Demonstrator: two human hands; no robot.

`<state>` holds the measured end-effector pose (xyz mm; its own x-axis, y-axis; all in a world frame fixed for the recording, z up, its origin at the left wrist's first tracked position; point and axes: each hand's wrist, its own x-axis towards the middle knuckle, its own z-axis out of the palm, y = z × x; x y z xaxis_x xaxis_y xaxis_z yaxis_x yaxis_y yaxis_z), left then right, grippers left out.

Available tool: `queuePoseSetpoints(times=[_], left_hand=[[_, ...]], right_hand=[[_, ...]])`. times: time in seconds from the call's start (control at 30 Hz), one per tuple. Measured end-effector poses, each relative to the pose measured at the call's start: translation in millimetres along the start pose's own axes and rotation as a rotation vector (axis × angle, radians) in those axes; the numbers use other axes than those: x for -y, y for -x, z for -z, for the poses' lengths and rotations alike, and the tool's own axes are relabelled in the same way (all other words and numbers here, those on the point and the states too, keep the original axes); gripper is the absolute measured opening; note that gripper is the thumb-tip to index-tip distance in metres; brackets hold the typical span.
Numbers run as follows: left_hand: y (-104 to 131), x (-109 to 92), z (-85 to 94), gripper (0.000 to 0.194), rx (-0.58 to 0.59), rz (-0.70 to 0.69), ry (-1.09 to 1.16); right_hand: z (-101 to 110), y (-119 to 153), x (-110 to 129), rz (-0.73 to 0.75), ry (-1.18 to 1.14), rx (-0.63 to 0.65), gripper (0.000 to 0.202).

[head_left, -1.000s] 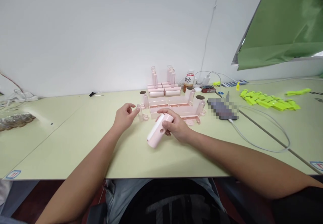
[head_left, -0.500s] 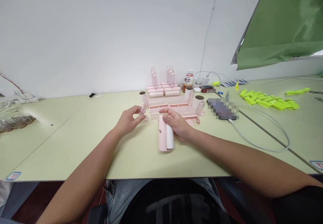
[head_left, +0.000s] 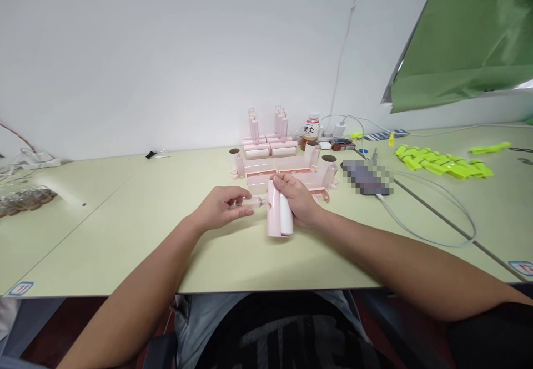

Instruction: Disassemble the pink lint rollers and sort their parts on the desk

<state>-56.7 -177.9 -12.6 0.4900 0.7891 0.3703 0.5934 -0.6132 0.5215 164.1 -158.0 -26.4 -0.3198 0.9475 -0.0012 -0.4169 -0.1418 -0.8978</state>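
Observation:
My right hand (head_left: 296, 198) is closed around a lint roller head, a pink half-round cover (head_left: 273, 213) with a white paper roll (head_left: 286, 215) inside it. A small round hole shows in the cover's left side. My left hand (head_left: 225, 207) pinches a clear pinkish handle (head_left: 255, 202), held level. The handle's narrow tip points at the hole and is at or very near it; whether it has entered, I cannot tell. Behind my hands lie open pink covers (head_left: 261, 179), and upright white rolls (head_left: 328, 161) stand with clear handles (head_left: 239, 166) beside them.
Lint rollers (head_left: 257, 151) with upright handles stand by the wall, beside a bottle (head_left: 311, 130). To the right lie a blurred-out phone (head_left: 366, 177), its white cable (head_left: 437, 241) and neon yellow pieces (head_left: 443, 161). Brown-and-clear wrapped items (head_left: 27, 200) are at far left.
My left hand has brought the clear handle from the left of the parts over to the cover's hole. The roller head has shifted slightly right and up, with a small tilt.

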Motion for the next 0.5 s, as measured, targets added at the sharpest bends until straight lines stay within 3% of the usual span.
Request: queuePoseSetpoints(times=[0.13,0.3,0.5], left_hand=[[0.4,-0.7,0.7,0.031,0.022,-0.048,-0.033],[1.8,-0.8,0.5,0.030,-0.092,-0.086,-0.022],[0.3,-2.4,-2.7,0.032,-0.015,-0.084,-0.071]], right_hand=[[0.0,-0.7,-0.8,0.021,0.016,-0.036,0.041],[0.2,-0.4,-1.1,0.022,0.069,-0.078,0.040],[1.3,-1.0,-5.1,0.075,0.185,-0.107,0.039]])
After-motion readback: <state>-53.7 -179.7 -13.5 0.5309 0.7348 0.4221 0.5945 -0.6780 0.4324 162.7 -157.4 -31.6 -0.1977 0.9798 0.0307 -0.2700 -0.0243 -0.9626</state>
